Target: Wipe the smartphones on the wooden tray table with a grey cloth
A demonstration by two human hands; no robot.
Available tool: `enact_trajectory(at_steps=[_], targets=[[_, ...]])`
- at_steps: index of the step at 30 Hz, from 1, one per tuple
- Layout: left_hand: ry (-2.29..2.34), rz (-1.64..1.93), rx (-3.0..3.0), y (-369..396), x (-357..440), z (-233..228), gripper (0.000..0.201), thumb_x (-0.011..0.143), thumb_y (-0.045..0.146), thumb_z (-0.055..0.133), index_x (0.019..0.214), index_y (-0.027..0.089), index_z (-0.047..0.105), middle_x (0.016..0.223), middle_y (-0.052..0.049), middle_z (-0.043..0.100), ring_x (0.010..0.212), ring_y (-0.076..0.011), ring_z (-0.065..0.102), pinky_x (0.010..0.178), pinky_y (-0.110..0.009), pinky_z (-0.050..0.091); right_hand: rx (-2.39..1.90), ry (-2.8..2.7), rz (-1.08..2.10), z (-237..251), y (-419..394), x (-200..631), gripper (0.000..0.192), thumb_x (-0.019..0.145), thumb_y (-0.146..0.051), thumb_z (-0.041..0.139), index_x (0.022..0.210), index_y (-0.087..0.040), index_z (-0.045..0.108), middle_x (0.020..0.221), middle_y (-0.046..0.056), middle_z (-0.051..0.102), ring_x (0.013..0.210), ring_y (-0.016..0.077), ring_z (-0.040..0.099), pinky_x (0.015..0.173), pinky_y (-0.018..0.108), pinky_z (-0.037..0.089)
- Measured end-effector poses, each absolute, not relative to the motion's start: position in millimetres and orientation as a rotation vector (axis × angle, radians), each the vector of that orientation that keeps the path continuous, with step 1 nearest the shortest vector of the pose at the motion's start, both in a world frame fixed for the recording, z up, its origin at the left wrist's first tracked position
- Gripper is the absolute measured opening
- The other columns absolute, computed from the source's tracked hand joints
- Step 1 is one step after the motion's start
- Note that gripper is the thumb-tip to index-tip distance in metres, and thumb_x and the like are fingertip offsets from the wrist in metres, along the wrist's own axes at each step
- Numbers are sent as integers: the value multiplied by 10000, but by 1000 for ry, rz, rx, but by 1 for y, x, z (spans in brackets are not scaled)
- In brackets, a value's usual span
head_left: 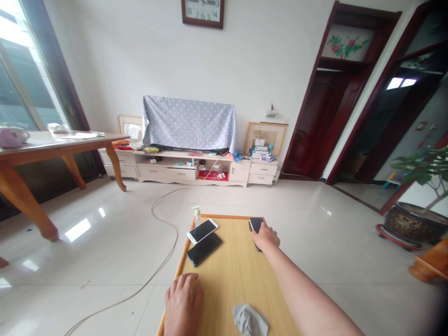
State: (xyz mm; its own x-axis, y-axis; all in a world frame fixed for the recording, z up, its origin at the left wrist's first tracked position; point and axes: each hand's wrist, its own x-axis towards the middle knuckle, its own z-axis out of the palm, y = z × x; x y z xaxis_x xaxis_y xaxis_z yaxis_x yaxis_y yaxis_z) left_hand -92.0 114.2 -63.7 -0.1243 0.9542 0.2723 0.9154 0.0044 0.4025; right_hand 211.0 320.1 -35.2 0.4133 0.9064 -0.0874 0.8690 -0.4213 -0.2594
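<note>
My right hand (pixel 266 236) reaches to the far right corner of a small wooden table (pixel 238 266), its fingers around a dark smartphone (pixel 257 225). Part of that phone is hidden under the hand. Near the table's left edge rests my left hand (pixel 184 303), palm down, fingers loosely bent and holding nothing. Ahead of it lie a black smartphone (pixel 204 249) and, touching or just beyond it, a white-framed smartphone (pixel 203 231) with a dark screen. A crumpled grey cloth (pixel 250 319) lies at the near side, between my arms.
A clear pump bottle (pixel 197 216) stands at the table's far left corner. A cable (pixel 171 228) snakes over the tiled floor on the left. Farther off are a low white cabinet (pixel 166 173), a larger wooden table (pixel 70 148) and a potted plant (pixel 406 226).
</note>
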Motion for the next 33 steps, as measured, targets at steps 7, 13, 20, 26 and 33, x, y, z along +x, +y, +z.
enact_trajectory(at_steps=[7,13,20,26,33], targets=[[2288,648,1992,126,-83,-60,357,938,330,421,1231,242,604,1328,-87,593,1223,-268,491,1000,-418,363,-2450,-1587,339,-35,315,218,708,873,-616,489,1453,-221,391,1315,178,543,1156,331,548,871,439,449],[2253,474,2130,156,-80,-50,508,947,377,395,1399,180,519,1497,-121,491,1398,-288,369,1119,-468,280,-2363,-1625,235,-24,304,217,739,905,-615,457,1521,-247,277,1534,171,350,1337,352,405,1008,487,374],[2190,253,2113,153,-72,-51,537,943,373,362,1422,193,525,1535,-117,455,1424,-311,371,1183,-561,148,-1819,-1944,144,-29,216,200,468,977,-447,394,1375,-238,526,1423,90,533,1315,276,458,1066,376,372],[2127,300,2173,99,-59,-40,523,944,370,355,1394,204,564,1499,-103,505,1373,-348,423,1145,-546,241,-1744,-1941,363,-52,83,175,313,951,-525,455,1024,-279,633,992,68,665,877,247,647,726,335,475],[2014,255,2174,18,-36,-22,502,910,308,406,1375,250,588,1505,-93,501,1381,-348,427,1157,-545,225,-1677,-1956,413,-60,16,172,133,885,-302,489,881,-294,622,951,43,649,772,227,650,643,315,461]])
